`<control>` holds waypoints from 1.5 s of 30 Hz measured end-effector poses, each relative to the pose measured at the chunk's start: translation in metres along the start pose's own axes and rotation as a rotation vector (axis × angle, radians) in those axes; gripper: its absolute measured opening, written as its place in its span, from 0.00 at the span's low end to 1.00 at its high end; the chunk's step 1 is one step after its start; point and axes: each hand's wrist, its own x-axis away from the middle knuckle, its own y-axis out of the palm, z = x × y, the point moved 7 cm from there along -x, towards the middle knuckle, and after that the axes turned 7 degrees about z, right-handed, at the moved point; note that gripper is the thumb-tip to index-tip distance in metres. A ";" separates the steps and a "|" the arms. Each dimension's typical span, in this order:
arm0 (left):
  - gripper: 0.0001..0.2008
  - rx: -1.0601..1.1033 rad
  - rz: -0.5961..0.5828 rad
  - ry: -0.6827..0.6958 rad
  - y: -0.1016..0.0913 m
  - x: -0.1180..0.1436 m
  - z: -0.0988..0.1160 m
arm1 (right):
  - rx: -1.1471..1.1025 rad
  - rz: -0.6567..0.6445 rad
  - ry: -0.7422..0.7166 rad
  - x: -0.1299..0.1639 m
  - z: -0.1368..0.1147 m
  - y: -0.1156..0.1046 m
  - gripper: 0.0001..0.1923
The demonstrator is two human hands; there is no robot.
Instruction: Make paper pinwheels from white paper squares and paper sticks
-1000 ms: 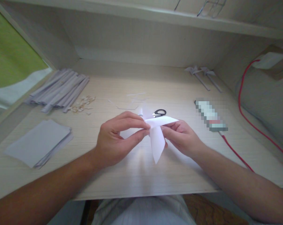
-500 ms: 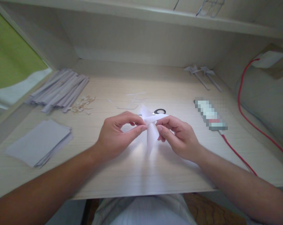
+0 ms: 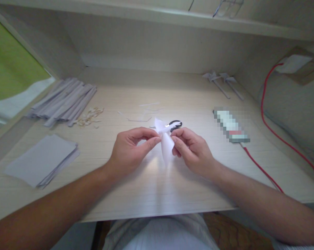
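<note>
The left hand [image 3: 129, 149] and the right hand [image 3: 192, 151] both pinch a folded white paper [image 3: 166, 146] between thumb and fingers. The paper hangs between the two hands, just above the desk [image 3: 151, 187]. Black scissors [image 3: 174, 124] lie right behind it.

1. The folded paper piece [image 3: 165, 144] sat between the left hand [image 3: 130, 149] and right hand [image 3: 192, 151], above the desk [image 3: 151, 194].
2. Scissors [image 3: 174, 124] lay just behind it.
3. A paper stack [image 3: 42, 161] lay far left, rolled strips [image 3: 64, 100] behind it.
4. Two pinwheels [image 3: 220, 81] lay at the back right.
</note>
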 end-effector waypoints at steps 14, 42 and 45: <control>0.07 0.071 -0.028 -0.178 0.012 -0.004 -0.023 | -0.081 0.007 0.165 -0.004 0.026 0.011 0.11; 0.06 -0.051 -0.076 -0.031 0.013 -0.004 -0.020 | -0.206 -0.005 0.221 -0.009 0.034 0.014 0.14; 0.05 -0.064 -0.099 -0.028 0.013 -0.004 -0.020 | -0.230 -0.012 0.225 -0.010 0.030 0.014 0.12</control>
